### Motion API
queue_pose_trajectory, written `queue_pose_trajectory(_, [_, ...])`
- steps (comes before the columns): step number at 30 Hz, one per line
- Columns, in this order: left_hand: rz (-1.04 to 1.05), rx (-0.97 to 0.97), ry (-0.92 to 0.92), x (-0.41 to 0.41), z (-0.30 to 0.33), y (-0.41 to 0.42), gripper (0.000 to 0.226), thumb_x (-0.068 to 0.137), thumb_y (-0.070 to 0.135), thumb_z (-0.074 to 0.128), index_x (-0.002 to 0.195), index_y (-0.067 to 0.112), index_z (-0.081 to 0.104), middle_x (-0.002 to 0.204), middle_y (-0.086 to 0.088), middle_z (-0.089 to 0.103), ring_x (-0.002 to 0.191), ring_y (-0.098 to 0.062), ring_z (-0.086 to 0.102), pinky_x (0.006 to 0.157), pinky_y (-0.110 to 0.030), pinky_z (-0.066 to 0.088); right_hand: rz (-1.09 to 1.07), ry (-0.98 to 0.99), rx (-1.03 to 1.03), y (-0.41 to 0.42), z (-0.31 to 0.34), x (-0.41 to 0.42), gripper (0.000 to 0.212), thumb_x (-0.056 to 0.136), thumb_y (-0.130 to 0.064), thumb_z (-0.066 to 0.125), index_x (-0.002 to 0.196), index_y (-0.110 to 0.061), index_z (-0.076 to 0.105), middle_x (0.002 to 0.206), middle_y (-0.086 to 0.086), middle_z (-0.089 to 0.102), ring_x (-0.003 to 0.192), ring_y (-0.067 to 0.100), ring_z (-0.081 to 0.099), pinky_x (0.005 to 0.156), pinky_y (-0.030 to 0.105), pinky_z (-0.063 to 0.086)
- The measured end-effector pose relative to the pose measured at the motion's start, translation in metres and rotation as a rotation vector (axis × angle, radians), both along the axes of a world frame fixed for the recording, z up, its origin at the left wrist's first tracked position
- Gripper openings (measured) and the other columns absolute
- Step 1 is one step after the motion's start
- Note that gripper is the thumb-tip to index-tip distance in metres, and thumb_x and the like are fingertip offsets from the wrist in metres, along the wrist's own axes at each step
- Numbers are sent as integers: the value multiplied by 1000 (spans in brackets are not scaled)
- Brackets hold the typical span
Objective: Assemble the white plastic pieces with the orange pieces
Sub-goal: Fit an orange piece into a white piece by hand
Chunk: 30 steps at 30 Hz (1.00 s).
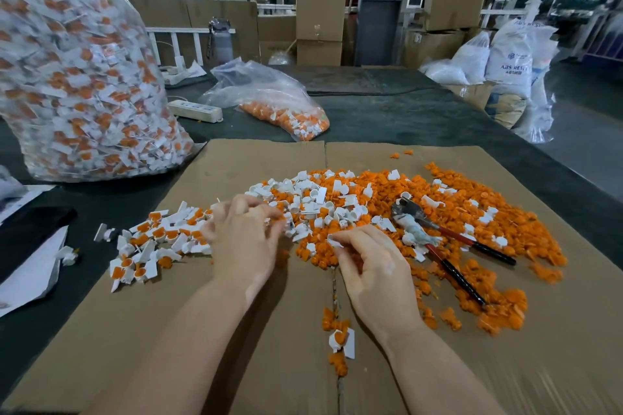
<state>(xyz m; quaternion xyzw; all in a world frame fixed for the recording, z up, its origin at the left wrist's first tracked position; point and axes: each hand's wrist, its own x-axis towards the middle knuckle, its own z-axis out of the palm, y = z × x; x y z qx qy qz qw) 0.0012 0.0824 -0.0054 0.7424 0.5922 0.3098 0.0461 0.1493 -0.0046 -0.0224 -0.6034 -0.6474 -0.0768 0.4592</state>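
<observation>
A heap of loose white plastic pieces point(313, 199) lies mid-cardboard, with a wide spread of orange pieces point(472, 212) to its right. Assembled white-and-orange pieces point(151, 242) form a pile at the left. My left hand point(242, 236) hovers at the near edge of the white heap with curled fingers, pinching small pieces; what exactly it holds is blurred. My right hand point(367, 263) sits over the orange pieces, fingers curled, a white piece point(333, 241) pinched at its fingertips. One assembled piece point(342, 340) lies near my wrists.
Flat cardboard point(236, 330) covers the dark table. Red-handled pliers point(448, 239) lie among the orange pieces. A big clear bag of assembled pieces point(77, 77) stands at the left, a smaller bag point(279, 108) and a power strip point(195, 110) behind.
</observation>
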Motion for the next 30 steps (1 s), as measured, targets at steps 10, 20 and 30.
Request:
queue_pose_trajectory(10, [-403, -184, -207, 26, -6, -33, 20, 94, 36, 48, 101, 33, 67, 104, 18, 53, 108, -9, 38, 93, -33, 29, 58, 208, -42, -3, 2, 2, 13, 86, -4, 63, 95, -8, 70, 88, -2, 65, 83, 4, 59, 76, 10, 47])
queue_pose_trajectory(20, [-93, -109, 68, 22, -3, -3, 29, 93, 34, 55, 121, 38, 59, 120, 7, 61, 116, -22, 41, 95, -40, 28, 12, 271, -57, -2, 1, 4, 9, 90, -5, 57, 92, -11, 63, 87, -3, 59, 84, 8, 56, 72, 17, 47])
queue_pose_trajectory(30, [-87, 13, 145, 28, -10, 4, 30, 100, 29, 38, 116, 31, 63, 109, 6, 67, 108, -20, 46, 95, -38, 28, 56, 523, -63, 0, 3, 5, 30, 91, -3, 54, 84, -32, 55, 78, -15, 60, 80, -1, 57, 67, 9, 45])
